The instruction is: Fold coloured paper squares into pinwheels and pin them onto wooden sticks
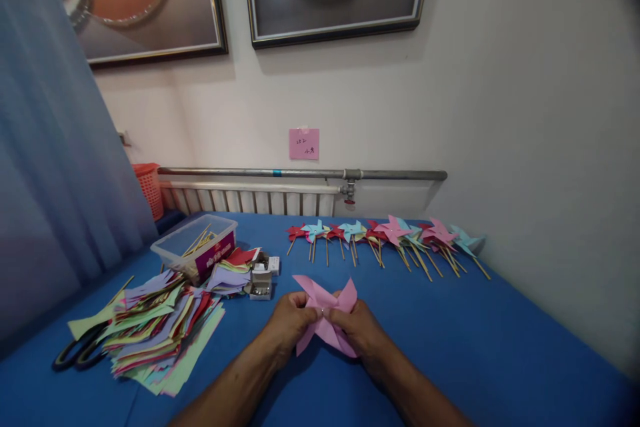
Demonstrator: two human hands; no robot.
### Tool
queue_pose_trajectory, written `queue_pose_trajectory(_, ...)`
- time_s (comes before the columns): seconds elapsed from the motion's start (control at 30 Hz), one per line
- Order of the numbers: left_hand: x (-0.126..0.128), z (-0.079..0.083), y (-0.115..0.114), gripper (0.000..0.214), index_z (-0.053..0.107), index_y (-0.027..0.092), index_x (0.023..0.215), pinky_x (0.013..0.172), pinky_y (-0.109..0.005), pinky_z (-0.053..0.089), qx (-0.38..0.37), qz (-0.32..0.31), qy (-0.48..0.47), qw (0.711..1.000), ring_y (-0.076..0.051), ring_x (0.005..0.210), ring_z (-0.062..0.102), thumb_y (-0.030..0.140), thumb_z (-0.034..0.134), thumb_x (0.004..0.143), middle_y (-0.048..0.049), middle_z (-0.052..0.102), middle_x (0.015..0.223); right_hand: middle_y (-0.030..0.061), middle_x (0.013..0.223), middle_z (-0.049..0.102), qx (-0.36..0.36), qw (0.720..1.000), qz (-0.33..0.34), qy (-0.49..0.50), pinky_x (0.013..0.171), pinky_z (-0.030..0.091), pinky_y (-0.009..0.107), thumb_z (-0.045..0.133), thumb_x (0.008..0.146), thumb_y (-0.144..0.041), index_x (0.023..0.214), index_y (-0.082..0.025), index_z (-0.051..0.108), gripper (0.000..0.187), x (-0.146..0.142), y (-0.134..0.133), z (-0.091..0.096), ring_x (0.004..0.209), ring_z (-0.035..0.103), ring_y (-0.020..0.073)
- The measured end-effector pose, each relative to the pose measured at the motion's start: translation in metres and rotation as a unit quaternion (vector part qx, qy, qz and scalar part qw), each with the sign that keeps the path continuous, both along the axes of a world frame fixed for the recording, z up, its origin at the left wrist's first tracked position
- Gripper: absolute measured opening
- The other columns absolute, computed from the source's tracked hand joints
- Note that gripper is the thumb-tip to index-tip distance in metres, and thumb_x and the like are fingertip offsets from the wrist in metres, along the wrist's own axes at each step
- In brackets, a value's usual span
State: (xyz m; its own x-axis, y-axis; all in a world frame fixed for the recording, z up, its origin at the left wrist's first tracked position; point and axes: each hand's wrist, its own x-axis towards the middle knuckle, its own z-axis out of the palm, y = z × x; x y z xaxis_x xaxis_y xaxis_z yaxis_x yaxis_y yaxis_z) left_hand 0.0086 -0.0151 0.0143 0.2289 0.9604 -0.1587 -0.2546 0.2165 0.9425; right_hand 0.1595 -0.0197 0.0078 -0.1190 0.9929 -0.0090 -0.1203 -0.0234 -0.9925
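Both my hands hold a pink paper pinwheel (327, 317) just above the blue table (450, 347), near its front middle. My left hand (290, 320) pinches the pinwheel's left side with fingers curled. My right hand (357, 327) grips its right side, thumb near the centre where the folded points meet. The pinwheel has no stick that I can see.
A row of finished pinwheels on sticks (390, 237) lies at the back. At left sit a heap of coloured cut paper (155, 323), black scissors (80, 350), a clear box of sticks (197, 247) and a small box of pins (263, 277). A radiator (250, 197) lines the wall.
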Motion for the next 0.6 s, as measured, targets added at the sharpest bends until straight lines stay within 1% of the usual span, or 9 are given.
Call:
queue_pose_trajectory(0.1,-0.001,-0.002,0.0,0.035,0.061,0.014,0.063,0.053,-0.024,0.033,0.009,0.014,0.028,0.999,-0.009,0.048,0.048,0.034,0.087,0.05,0.0013,0.06,0.054,-0.0057,0.056,0.051,-0.011,1.0,-0.002,0.007,0.056,0.034,0.026,0.076,0.059,-0.031,0.065,-0.019,0.057,0.023,0.001,0.002,0.0,0.055,0.043,0.011)
queue_pose_trajectory(0.2,-0.01,0.0,0.006,0.033,0.064,0.014,0.068,0.052,-0.023,0.032,0.057,0.045,0.066,0.995,-0.009,0.049,0.046,0.04,0.083,0.058,0.002,0.057,0.055,-0.005,0.056,0.053,-0.016,1.0,-0.001,0.021,0.056,0.034,0.026,0.077,0.058,-0.035,0.066,-0.019,0.058,0.027,0.003,0.007,-0.005,0.055,0.045,0.0119)
queue_pose_trajectory(0.3,-0.04,0.017,0.021,0.03,0.067,0.015,0.075,0.059,-0.025,0.04,0.137,0.14,0.144,0.97,-0.014,0.057,0.054,0.043,0.076,0.065,-0.0007,0.062,0.061,-0.0038,0.058,0.056,-0.021,1.0,-0.005,0.022,0.056,0.035,0.026,0.079,0.057,-0.037,0.071,-0.018,0.062,0.029,0.005,0.012,-0.012,0.056,0.047,0.0129)
queue_pose_trajectory(0.37,-0.074,0.041,0.036,0.027,0.069,0.016,0.083,0.069,-0.029,0.046,0.213,0.219,0.253,0.918,-0.019,0.07,0.062,0.042,0.066,0.075,-0.0044,0.069,0.074,-0.0038,0.058,0.056,-0.027,0.999,-0.003,0.023,0.056,0.035,0.026,0.08,0.056,-0.038,0.07,-0.018,0.062,0.031,0.006,0.013,-0.016,0.056,0.048,0.0131)
queue_pose_trajectory(0.43,-0.115,0.069,0.054,0.028,0.071,0.017,0.095,0.081,-0.033,0.047,0.267,0.302,0.411,0.818,-0.024,0.089,0.066,0.038,0.057,0.082,-0.0087,0.074,0.092,-0.004,0.057,0.056,-0.026,0.999,-0.001,0.03,0.057,0.036,0.027,0.08,0.057,-0.038,0.069,-0.018,0.062,0.031,0.006,0.013,-0.017,0.056,0.048,0.013)
queue_pose_trajectory(0.47,-0.136,0.083,0.064,0.03,0.072,0.017,0.1,0.085,-0.035,0.046,0.274,0.333,0.482,0.763,-0.027,0.096,0.066,0.036,0.054,0.084,-0.0113,0.074,0.101,-0.0041,0.058,0.056,-0.025,0.999,0.001,0.034,0.057,0.036,0.027,0.08,0.057,-0.038,0.069,-0.018,0.061,0.03,0.006,0.012,-0.017,0.056,0.048,0.0131)
queue_pose_trajectory(0.5,-0.156,0.095,0.073,0.031,0.072,0.016,0.101,0.086,-0.037,0.045,0.264,0.351,0.539,0.719,-0.03,0.1,0.065,0.034,0.051,0.085,-0.0141,0.074,0.107,-0.004,0.058,0.056,-0.023,0.999,0.004,0.038,0.058,0.036,0.027,0.08,0.058,-0.038,0.07,-0.018,0.061,0.03,0.005,0.011,-0.015,0.056,0.049,0.0131)
queue_pose_trajectory(0.53,-0.173,0.105,0.082,0.031,0.073,0.015,0.099,0.084,-0.038,0.045,0.236,0.347,0.581,0.697,-0.032,0.099,0.066,0.032,0.051,0.085,-0.0162,0.074,0.105,-0.004,0.059,0.056,-0.023,0.999,0.006,0.04,0.058,0.036,0.026,0.079,0.059,-0.037,0.07,-0.018,0.061,0.029,0.005,0.009,-0.013,0.057,0.048,0.0131)
queue_pose_trajectory(0.6,-0.199,0.118,0.096,0.023,0.073,0.013,0.078,0.076,-0.039,0.045,0.188,0.304,0.617,0.701,-0.035,0.085,0.067,0.028,0.055,0.078,-0.0177,0.073,0.081,-0.0038,0.06,0.057,-0.024,0.999,0.009,0.033,0.059,0.035,0.026,0.076,0.063,-0.035,0.071,-0.018,0.06,0.025,0.005,0.004,-0.007,0.057,0.048,0.0129)
